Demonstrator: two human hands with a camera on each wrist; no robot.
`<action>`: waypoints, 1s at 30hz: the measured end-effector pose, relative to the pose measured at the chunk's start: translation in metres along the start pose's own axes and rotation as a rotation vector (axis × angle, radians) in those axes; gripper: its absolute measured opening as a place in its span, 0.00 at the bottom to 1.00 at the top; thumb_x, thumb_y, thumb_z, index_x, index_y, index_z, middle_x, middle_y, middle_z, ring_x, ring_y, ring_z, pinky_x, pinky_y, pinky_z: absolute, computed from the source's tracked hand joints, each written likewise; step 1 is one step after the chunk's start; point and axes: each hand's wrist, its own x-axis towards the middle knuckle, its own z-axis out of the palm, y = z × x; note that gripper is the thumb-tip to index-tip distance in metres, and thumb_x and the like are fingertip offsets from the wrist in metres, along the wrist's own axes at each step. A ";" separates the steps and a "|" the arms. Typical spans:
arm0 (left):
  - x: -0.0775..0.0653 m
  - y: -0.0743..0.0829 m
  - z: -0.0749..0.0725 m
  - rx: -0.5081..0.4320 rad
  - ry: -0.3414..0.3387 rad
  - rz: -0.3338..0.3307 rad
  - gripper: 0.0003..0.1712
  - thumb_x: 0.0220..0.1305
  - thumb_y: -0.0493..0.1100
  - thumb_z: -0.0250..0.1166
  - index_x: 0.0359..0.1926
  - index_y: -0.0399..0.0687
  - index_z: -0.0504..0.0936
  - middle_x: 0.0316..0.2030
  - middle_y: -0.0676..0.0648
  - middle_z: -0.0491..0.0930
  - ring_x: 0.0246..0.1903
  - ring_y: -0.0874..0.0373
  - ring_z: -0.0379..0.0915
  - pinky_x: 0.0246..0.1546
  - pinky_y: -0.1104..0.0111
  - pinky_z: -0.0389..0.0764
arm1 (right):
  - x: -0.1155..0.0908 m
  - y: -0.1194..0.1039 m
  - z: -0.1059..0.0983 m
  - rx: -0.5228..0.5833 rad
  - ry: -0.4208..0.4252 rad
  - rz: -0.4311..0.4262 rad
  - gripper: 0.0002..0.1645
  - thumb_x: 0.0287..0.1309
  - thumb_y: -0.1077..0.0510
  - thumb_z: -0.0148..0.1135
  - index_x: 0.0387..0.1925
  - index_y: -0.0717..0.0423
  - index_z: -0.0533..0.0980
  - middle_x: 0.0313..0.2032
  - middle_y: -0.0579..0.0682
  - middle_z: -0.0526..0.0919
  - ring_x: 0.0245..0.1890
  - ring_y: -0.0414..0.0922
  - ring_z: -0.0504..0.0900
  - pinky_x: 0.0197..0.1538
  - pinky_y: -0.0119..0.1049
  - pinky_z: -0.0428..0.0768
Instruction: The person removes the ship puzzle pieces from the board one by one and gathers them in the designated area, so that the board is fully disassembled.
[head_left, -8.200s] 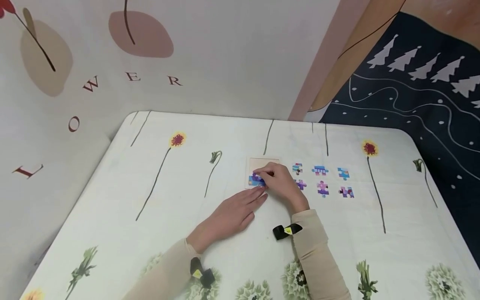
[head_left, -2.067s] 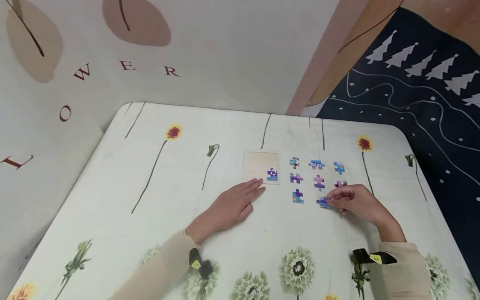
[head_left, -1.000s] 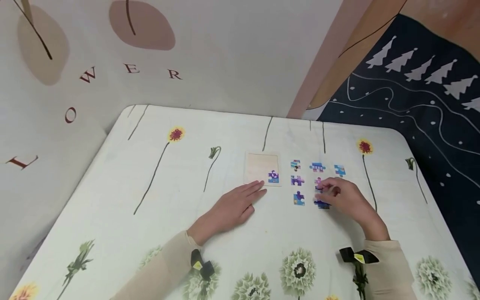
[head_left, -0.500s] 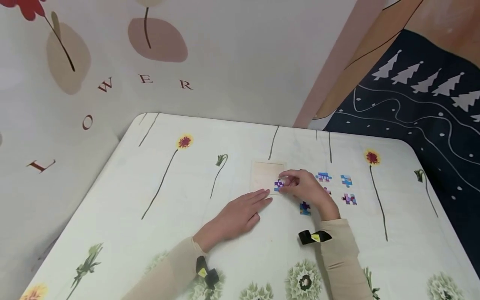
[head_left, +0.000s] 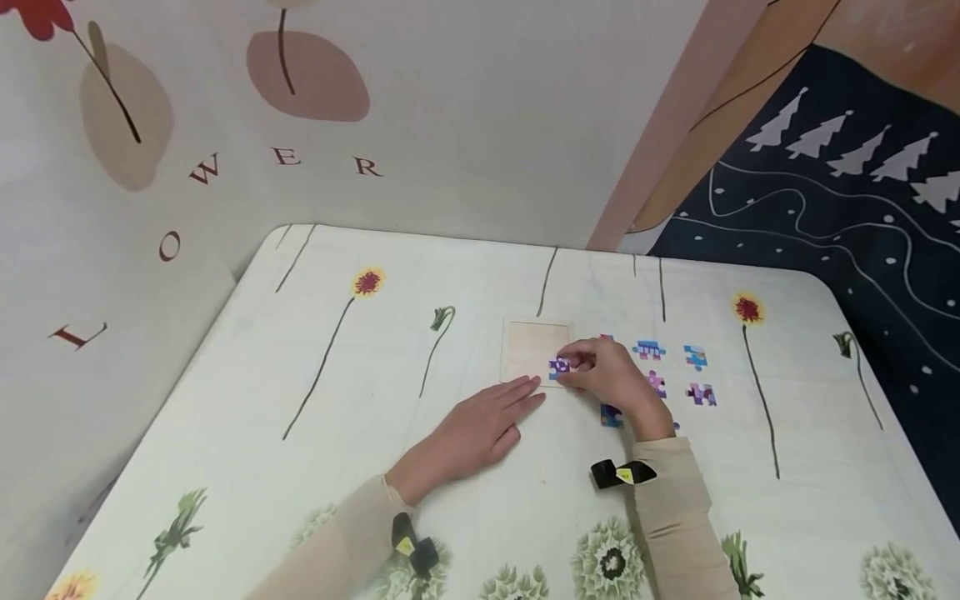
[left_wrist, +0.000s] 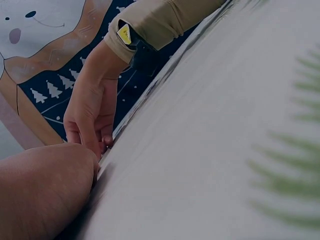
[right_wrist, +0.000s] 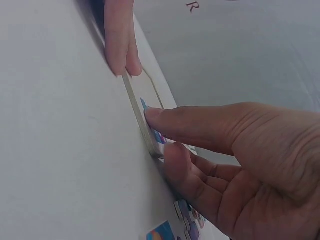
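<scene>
A shallow square puzzle tray [head_left: 528, 343] lies on the table, its base mostly bare. In its lower right corner sits a purple and blue jigsaw piece [head_left: 557, 367]. My right hand [head_left: 611, 375] pinches this piece at its right side; in the right wrist view the thumb [right_wrist: 157, 119] lies on it. My left hand [head_left: 476, 429] rests flat, its straight fingertips on the tray's near edge. From the left wrist, the right hand [left_wrist: 92, 107] reaches down beyond the left one.
Several loose jigsaw pieces lie in rows right of the tray, among them a blue one [head_left: 695, 357] and a purple one [head_left: 702, 394]. My right hand and wrist partly cover others, such as a blue piece [head_left: 611, 415]. A wall stands behind the flower-print tablecloth [head_left: 450, 258].
My right hand has moved left from the lower row of loose pieces to the piece in the tray's corner. The left hand has stayed at the tray's edge.
</scene>
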 end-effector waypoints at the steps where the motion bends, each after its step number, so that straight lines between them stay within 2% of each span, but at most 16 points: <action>1: 0.000 0.000 0.000 -0.001 -0.001 -0.001 0.30 0.79 0.42 0.48 0.79 0.47 0.64 0.79 0.48 0.57 0.79 0.56 0.50 0.78 0.64 0.55 | 0.000 0.000 0.000 -0.002 0.001 0.004 0.20 0.58 0.60 0.76 0.53 0.59 0.85 0.40 0.52 0.82 0.37 0.47 0.77 0.39 0.37 0.78; 10: 0.000 0.000 -0.001 -0.003 0.014 0.004 0.30 0.79 0.42 0.48 0.78 0.46 0.65 0.79 0.47 0.58 0.79 0.55 0.51 0.78 0.64 0.55 | 0.002 -0.004 0.002 -0.031 0.002 0.003 0.18 0.58 0.61 0.76 0.50 0.58 0.83 0.43 0.54 0.79 0.38 0.49 0.74 0.37 0.37 0.75; 20: 0.000 0.001 -0.002 -0.023 0.019 0.013 0.30 0.78 0.40 0.49 0.77 0.45 0.66 0.78 0.46 0.59 0.78 0.54 0.52 0.78 0.63 0.55 | 0.001 -0.007 0.000 0.001 0.011 0.023 0.18 0.57 0.63 0.76 0.48 0.55 0.81 0.42 0.52 0.83 0.39 0.49 0.77 0.40 0.38 0.78; 30: 0.001 0.001 -0.002 -0.011 0.015 0.010 0.30 0.78 0.41 0.49 0.78 0.45 0.65 0.79 0.46 0.59 0.79 0.54 0.51 0.78 0.64 0.53 | -0.001 -0.001 -0.003 0.020 0.028 -0.032 0.13 0.62 0.65 0.71 0.48 0.52 0.83 0.40 0.52 0.87 0.37 0.48 0.80 0.41 0.40 0.79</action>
